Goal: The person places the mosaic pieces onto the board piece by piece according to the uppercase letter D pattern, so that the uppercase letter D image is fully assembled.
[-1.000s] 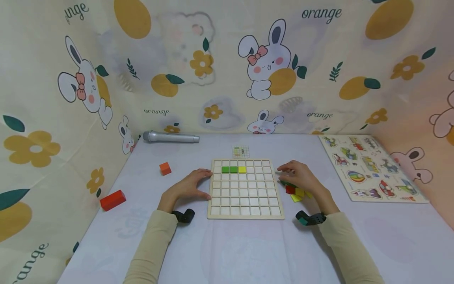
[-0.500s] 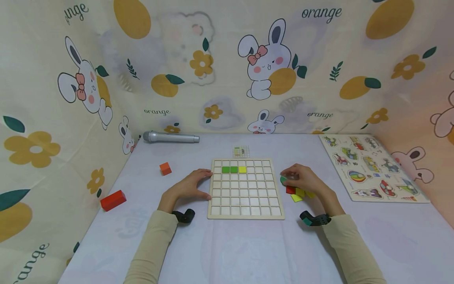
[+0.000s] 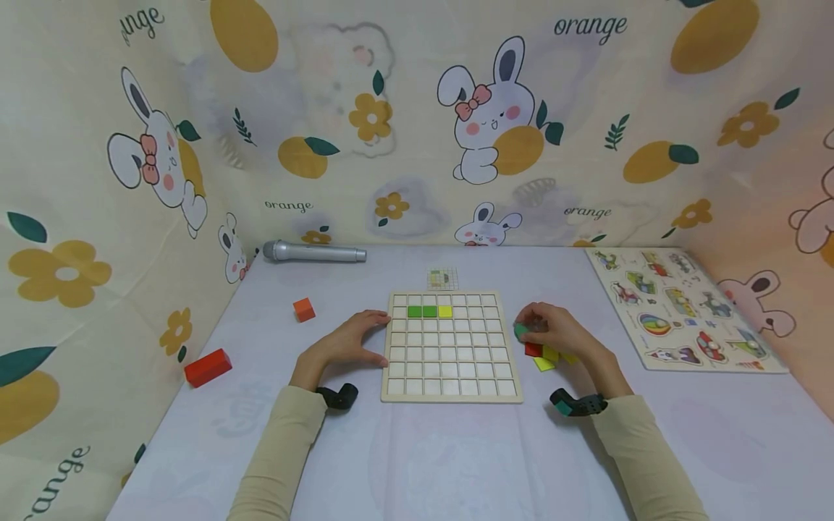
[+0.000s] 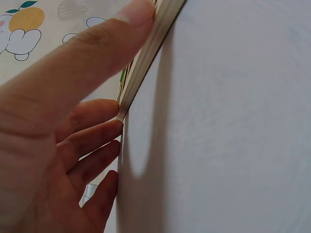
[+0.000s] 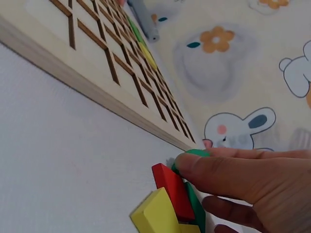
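A wooden grid board (image 3: 450, 399) lies on the table, with two green tiles (image 3: 422, 311) and a yellow tile (image 3: 445, 311) side by side in its second row from the back. Against its left edge rests my left hand (image 3: 345, 341), thumb and fingertips touching the frame. Just off the board's right side, my right hand (image 3: 559, 329) pinches a green rounded piece (image 5: 197, 152) between thumb and forefinger. Below those fingers is a small pile: a red block (image 5: 174, 191), a yellow block (image 5: 156, 213) and more pieces, partly hidden by the hand.
A small printed grid card (image 3: 442, 278) lies behind the board. To the left are an orange cube (image 3: 303, 310), a red prism (image 3: 208, 367) and a grey toy microphone (image 3: 316, 251). A picture puzzle board (image 3: 684, 311) lies at the right, and patterned cloth walls (image 3: 417, 108) surround the table.
My right hand has drawn slightly right over the pile, its fingers have closed in, and it has taken hold of the green rounded piece. My left hand and the board have stayed put.
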`<state>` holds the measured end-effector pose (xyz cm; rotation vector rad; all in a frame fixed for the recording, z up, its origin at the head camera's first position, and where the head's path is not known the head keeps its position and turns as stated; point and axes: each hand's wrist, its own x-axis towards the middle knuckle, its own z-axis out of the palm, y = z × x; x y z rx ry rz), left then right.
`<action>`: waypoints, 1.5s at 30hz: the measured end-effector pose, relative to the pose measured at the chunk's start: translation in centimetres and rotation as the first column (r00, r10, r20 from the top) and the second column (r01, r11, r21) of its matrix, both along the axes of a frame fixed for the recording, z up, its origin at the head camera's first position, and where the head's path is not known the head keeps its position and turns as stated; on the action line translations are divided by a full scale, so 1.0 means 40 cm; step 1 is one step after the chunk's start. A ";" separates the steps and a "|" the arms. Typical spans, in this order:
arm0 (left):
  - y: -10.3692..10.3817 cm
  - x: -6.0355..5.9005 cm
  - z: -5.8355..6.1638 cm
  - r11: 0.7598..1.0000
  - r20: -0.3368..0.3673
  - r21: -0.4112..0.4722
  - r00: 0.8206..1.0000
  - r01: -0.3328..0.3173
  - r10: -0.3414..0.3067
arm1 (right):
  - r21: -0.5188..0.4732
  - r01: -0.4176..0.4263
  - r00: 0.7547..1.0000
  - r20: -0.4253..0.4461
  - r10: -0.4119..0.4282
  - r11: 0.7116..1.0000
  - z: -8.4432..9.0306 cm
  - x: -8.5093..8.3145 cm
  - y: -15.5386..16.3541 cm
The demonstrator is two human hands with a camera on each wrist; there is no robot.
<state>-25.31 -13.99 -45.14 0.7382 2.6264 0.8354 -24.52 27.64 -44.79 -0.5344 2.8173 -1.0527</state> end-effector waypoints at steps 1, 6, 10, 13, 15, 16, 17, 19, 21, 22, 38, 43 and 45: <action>0.000 0.000 0.000 1.000 0.001 -0.001 1.000 -0.001 0.001 | -0.014 0.002 1.000 -0.003 -0.002 1.000 0.001 0.001 0.000; 0.001 0.000 -0.003 1.000 0.001 -0.006 1.000 -0.006 0.006 | -0.055 0.016 0.999 -0.036 -0.018 0.998 0.005 0.000 -0.003; 0.000 0.000 -0.003 1.000 -0.002 -0.007 1.000 -0.007 0.007 | -0.052 0.038 0.997 -0.064 -0.041 0.998 0.006 -0.003 -0.016; 0.000 0.001 -0.002 1.000 -0.001 -0.007 1.000 -0.007 0.007 | -0.069 0.056 0.994 -0.095 -0.062 0.996 0.005 -0.008 -0.033; 0.000 0.001 -0.002 1.000 -0.001 -0.007 1.000 -0.007 0.007 | -0.094 0.072 0.992 -0.097 -0.081 0.993 0.006 -0.013 -0.048; 0.000 0.001 -0.002 1.000 -0.004 -0.007 1.000 -0.006 0.006 | -0.110 0.078 0.991 -0.096 -0.089 0.991 0.007 -0.015 -0.057; 0.000 0.001 -0.002 1.000 -0.003 -0.011 1.000 -0.008 0.008 | -0.126 0.081 0.992 -0.090 -0.093 0.989 0.007 -0.017 -0.065; 0.000 0.001 -0.003 1.000 -0.003 -0.015 1.000 -0.010 0.010 | -0.163 0.087 0.993 -0.067 -0.099 0.983 0.006 -0.023 -0.084; 0.000 0.001 -0.003 1.000 -0.001 -0.021 1.000 -0.013 0.013 | -0.188 0.086 0.994 -0.054 -0.098 0.978 0.003 -0.028 -0.102; 0.000 0.000 -0.003 1.000 -0.002 -0.022 1.000 -0.013 0.013 | -0.206 0.084 0.994 -0.047 -0.096 0.975 0.001 -0.030 -0.111; 0.001 0.005 0.001 1.000 0.001 -0.002 1.000 -0.008 0.008 | -0.268 0.085 0.994 -0.044 -0.101 0.960 -0.019 -0.034 -0.226; -0.001 0.004 0.003 1.000 0.000 0.006 1.000 -0.005 0.005 | -0.234 0.084 0.994 -0.052 -0.099 0.969 -0.035 -0.036 -0.240; -0.001 0.004 0.004 1.000 0.003 0.009 1.000 -0.005 0.005 | -0.224 0.091 0.993 -0.057 -0.106 0.970 -0.039 -0.035 -0.245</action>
